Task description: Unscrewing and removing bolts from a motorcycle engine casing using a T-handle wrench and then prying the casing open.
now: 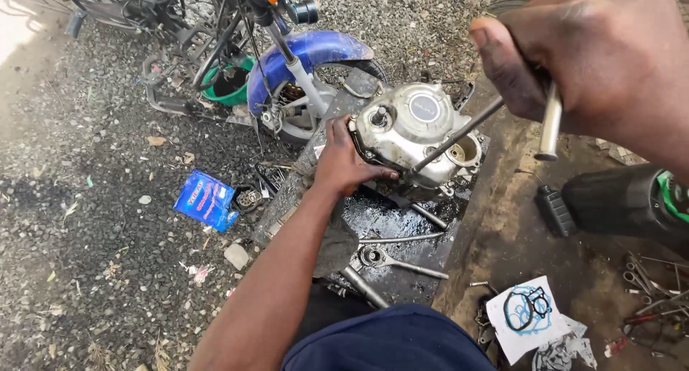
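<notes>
Partly cropped, right hand (603,55) clamped on T-handle wrench (459,134); left hand (344,159), fingers curled around engine cover (416,127).

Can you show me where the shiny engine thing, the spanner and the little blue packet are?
engine cover (413,123), head view, on its rounded silver top.
ring spanner (398,261), head view, on its shaft, near the ring.
blue packet (205,199), head view, on its flat front.

An oily metal sheet (402,270) carries the engine (420,130) and wrenches (398,260).
</notes>
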